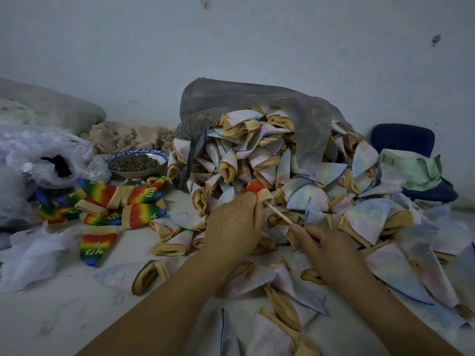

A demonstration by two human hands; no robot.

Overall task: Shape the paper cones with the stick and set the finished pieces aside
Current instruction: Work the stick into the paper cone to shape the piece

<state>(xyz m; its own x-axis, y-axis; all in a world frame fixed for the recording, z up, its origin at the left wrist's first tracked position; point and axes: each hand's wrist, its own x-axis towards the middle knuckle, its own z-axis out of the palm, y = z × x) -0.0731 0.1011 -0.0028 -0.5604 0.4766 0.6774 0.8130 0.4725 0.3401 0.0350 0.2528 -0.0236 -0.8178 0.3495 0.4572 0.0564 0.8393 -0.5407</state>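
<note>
My left hand [232, 224] grips a cone [258, 190] with a red-orange tip and tan rim, held up over the table. A thin wooden stick [279, 214] runs from the cone's open end down to my right hand [322, 246], which pinches its lower end. Behind my hands a big heap of pale inside-out cones [270, 155] spills from a grey plastic bag [246, 98]. More pale cones [282, 281] lie scattered in front of and around my arms. At the left lies a group of rainbow-coloured cones [115, 204] with tan rims.
A patterned bowl [137, 163] of dark pellets stands left of the heap. Crumpled clear plastic bags [38, 155] fill the far left, white paper scraps [28, 255] below them. A green paper [411, 165] on a dark blue chair [403, 140] is at right. A wall stands behind.
</note>
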